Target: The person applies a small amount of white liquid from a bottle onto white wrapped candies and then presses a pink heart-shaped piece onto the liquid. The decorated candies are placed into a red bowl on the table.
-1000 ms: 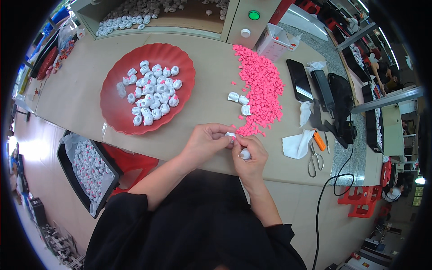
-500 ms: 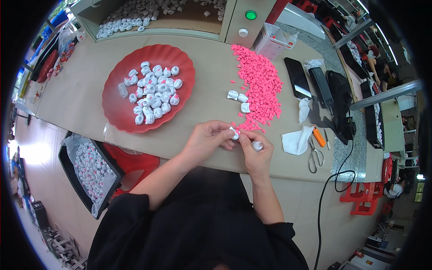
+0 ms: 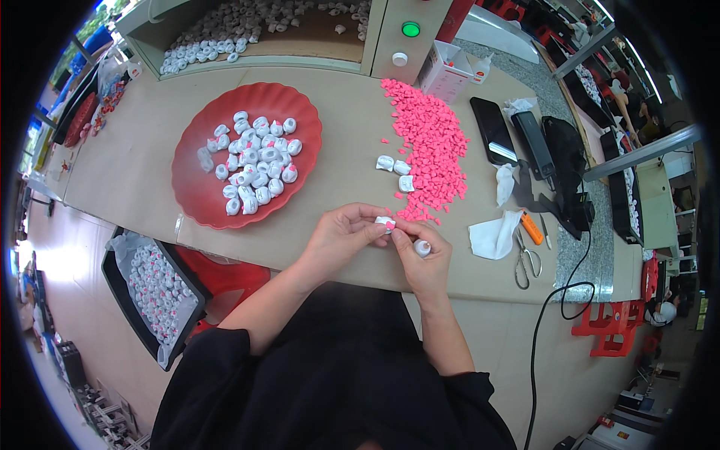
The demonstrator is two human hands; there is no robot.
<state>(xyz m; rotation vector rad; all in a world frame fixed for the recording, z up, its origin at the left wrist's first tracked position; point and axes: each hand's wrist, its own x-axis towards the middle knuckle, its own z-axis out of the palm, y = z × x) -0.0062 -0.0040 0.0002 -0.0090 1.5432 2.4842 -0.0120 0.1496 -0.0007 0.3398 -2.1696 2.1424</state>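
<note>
Between the thumb and fingers of my left hand, a small white rounded piece is held up with a pink patch on it. Close against its right side is my right hand, thumb and fingertip at the piece, with a small white bottle tucked in its curled fingers. Just beyond both hands spreads a heap of small pink pieces. Three white pieces lie at the heap's left edge. Farther left, a red scalloped dish carries many more white pieces, some with pink on them.
Low at the left, a black lined tray of white-and-pink pieces rests by a red stool. On the right lie a phone, a white cloth, scissors and an orange-handled tool. A cabinet stands behind.
The white piece has turned in my fingers, so its pink patch shows more plainly. My right hand has shifted slightly left, and the bottle's end faces up more. The view has moved a little.
</note>
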